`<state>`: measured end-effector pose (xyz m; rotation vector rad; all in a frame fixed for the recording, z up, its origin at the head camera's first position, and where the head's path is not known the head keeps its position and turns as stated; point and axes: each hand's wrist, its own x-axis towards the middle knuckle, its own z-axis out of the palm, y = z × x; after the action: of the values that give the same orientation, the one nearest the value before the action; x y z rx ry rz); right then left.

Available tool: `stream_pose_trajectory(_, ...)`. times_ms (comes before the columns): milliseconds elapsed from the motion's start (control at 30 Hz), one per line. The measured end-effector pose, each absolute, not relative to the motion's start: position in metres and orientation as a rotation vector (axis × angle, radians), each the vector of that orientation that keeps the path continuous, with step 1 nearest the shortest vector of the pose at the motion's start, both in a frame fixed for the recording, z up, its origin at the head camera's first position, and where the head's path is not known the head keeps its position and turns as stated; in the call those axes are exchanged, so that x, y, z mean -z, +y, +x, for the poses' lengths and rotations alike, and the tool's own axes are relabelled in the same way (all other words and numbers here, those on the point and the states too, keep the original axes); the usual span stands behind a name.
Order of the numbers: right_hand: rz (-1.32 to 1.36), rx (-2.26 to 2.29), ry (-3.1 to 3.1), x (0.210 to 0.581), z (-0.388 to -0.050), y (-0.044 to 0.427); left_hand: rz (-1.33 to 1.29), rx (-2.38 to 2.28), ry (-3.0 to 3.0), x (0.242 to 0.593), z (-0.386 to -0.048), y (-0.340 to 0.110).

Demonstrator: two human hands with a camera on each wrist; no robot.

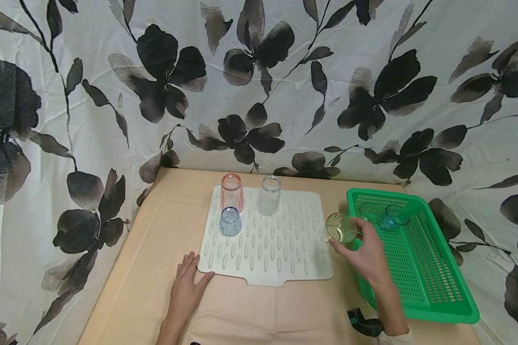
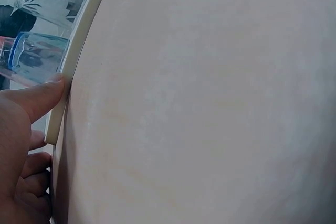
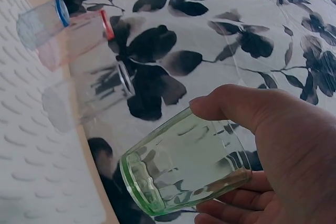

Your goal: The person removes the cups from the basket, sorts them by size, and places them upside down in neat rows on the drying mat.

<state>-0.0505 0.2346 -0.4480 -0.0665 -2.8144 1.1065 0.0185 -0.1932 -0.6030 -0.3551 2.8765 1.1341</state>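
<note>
My right hand point(image 1: 367, 249) holds a green-tinted drinking glass point(image 1: 341, 228) between thumb and fingers, tilted, above the gap between the white ridged board and the green basket. In the right wrist view, the thumb lies along one side of the glass point(image 3: 184, 161) and the fingers curl beneath it. Fingers extended, my left hand point(image 1: 184, 290) rests at the near left corner of the board point(image 1: 267, 258), its thumb touching the edge. Standing on the board are a red-tinted glass point(image 1: 232, 192), a small blue-tinted glass point(image 1: 230, 222) and a tall clear glass point(image 1: 268, 195).
The green plastic basket point(image 1: 453, 287) stands at the right with clear and blue-tinted glassware point(image 1: 388, 221) at its far end. A black curved object point(image 1: 364, 324) is by the right wrist. Behind the beige-covered table point(image 1: 147, 239) hangs a floral curtain point(image 1: 302, 105).
</note>
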Motion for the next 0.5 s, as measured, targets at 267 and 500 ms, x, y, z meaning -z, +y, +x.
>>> stream_pose_trajectory(267,0.025,-1.159,-2.828,0.457,-0.047,0.211,-0.352,-1.136,2.876,0.603,0.018,-0.194)
stream_pose_trajectory(500,0.117,-1.180,-2.827,0.460,-0.042,0.194,-0.346,-1.140,2.893,0.604,0.018,-0.193)
